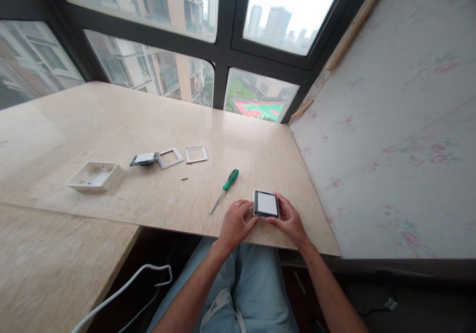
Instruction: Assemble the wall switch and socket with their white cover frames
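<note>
Your left hand (pixel 236 221) and your right hand (pixel 290 220) are both curled partway shut around a square switch panel (pixel 266 204), fingertips pinching its left and right sides. The panel, white-faced with a grey rim, sits low and just right of centre in the frame, between the two hands. It lies just inside the front edge of the counter (pixel 111 125), and your wrists cross that edge. Any print on its face is too small to read.

Up and left of your left hand, near it, lies a green-handled screwdriver (pixel 224 190), its tip pointing toward the front edge. On the right the counter ends against a flower-papered wall (pixel 390 139), close to your right hand.

Toward the middle left, well apart from the panel, lie a small screw (pixel 184 179), a white frame (pixel 196 154), a second white frame (pixel 170 158), a grey switch module (pixel 144 159) and a white back box (pixel 94 175). Beyond them open counter runs up to the window (pixel 148 70). A white cable (pixel 122 288) hangs below the counter at lower left.
</note>
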`<state>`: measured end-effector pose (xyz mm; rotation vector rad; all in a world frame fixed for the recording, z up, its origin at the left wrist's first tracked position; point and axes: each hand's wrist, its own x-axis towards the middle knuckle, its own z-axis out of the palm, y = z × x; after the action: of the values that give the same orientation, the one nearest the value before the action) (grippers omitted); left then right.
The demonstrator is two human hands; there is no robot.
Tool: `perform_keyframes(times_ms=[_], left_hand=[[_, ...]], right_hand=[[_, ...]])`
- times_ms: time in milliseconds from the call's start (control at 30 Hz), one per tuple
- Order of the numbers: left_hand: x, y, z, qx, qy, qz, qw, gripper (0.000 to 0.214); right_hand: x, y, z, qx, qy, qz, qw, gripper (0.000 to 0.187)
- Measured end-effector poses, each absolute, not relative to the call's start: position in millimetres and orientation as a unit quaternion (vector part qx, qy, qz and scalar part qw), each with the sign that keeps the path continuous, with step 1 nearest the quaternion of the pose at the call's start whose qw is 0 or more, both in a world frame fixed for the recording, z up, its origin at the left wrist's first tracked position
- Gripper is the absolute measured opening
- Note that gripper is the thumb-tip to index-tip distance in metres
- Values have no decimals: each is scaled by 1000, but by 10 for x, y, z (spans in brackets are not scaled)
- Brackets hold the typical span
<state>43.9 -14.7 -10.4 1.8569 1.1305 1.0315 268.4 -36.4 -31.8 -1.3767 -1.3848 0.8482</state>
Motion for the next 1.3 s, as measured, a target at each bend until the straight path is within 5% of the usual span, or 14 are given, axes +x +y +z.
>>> perform_keyframes(times_ms=[400,767,1300], left_hand=[[463,-175,-100,723,456,395,337,35],[503,-155,-188,713,465,423,310,41],[494,-160,-173,717,466,417,308,42]], right_hand=[[2817,-326,-400,-576,-619,350,403,84],[2627,-134,-372,-609,-685,216,336,90],[2540,-141,-424,-608,-655,186,408,76]])
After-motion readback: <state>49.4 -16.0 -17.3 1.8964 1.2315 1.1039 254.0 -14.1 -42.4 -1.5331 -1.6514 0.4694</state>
